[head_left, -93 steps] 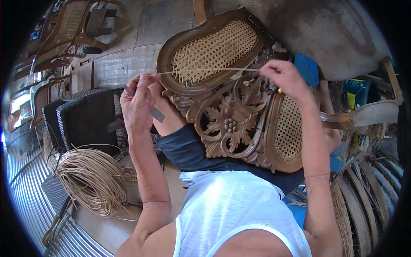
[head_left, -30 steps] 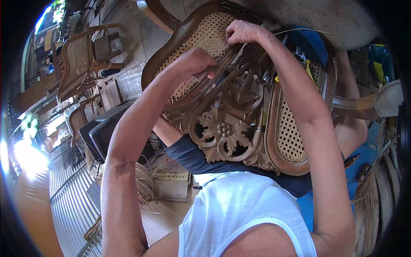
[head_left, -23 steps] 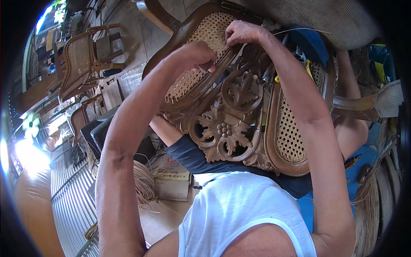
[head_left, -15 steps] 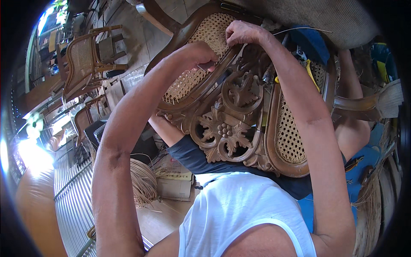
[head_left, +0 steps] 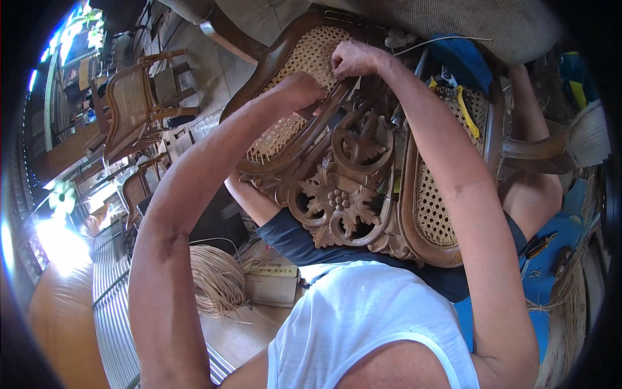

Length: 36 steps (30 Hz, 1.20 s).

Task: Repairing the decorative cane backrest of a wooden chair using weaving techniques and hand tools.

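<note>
Leftward, chairs (head_left: 126, 104); across dark shorts (head_left: 288, 236), carved frame (head_left: 339, 200).

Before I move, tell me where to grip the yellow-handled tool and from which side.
I'd grip the long yellow handle, coming from above and the picture's right. It slants across the right cane panel, slim and uncovered, while the right forearm likely hinders an approach from the left.
</note>
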Available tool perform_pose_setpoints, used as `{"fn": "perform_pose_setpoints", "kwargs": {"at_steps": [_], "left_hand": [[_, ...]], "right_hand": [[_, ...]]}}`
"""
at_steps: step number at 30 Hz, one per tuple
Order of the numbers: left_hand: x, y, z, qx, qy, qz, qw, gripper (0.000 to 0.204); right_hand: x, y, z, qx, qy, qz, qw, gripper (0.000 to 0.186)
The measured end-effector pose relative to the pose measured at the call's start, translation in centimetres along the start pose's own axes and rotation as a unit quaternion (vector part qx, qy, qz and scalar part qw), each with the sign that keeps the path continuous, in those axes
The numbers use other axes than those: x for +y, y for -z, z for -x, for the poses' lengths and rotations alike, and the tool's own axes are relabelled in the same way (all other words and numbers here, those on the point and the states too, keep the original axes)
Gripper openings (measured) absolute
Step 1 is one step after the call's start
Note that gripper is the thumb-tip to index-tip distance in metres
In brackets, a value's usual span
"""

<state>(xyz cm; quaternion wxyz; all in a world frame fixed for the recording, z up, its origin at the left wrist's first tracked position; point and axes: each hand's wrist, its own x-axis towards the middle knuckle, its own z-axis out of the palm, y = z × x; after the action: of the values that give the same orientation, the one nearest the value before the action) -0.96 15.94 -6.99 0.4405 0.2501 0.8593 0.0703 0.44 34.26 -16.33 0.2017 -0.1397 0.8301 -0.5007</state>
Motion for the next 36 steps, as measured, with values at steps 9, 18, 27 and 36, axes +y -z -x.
{"fn": "perform_pose_setpoints", "kwargs": {"at_steps": [9, 18, 27, 36], "left_hand": [[1.3, 0.2, -0.5, -0.057, 0.024, -0.194, 0.979, 0.022], [1.6, 0.1, 0.3, 0.019, 0.169, -0.033, 0.985, 0.020], [1.2, 1.2, -0.1, -0.056, 0.130, 0.007, 0.990, 0.019], [1.4, -1.3, -0.4, 0.027, 0.165, 0.050, 0.985, 0.024]], "right_hand": [[0.3, 0.6, 1.0, 0.030, -0.024, -0.037, 0.999, 0.034], [-0.3, 0.4, 1.2, 0.054, -0.017, -0.045, 0.997, 0.027], [0.7, -1.3, 1.3, 0.065, 0.036, -0.022, 0.997, 0.028], [-0.7, 0.8, 1.4, 0.007, -0.024, -0.026, 0.999, 0.029]]}}
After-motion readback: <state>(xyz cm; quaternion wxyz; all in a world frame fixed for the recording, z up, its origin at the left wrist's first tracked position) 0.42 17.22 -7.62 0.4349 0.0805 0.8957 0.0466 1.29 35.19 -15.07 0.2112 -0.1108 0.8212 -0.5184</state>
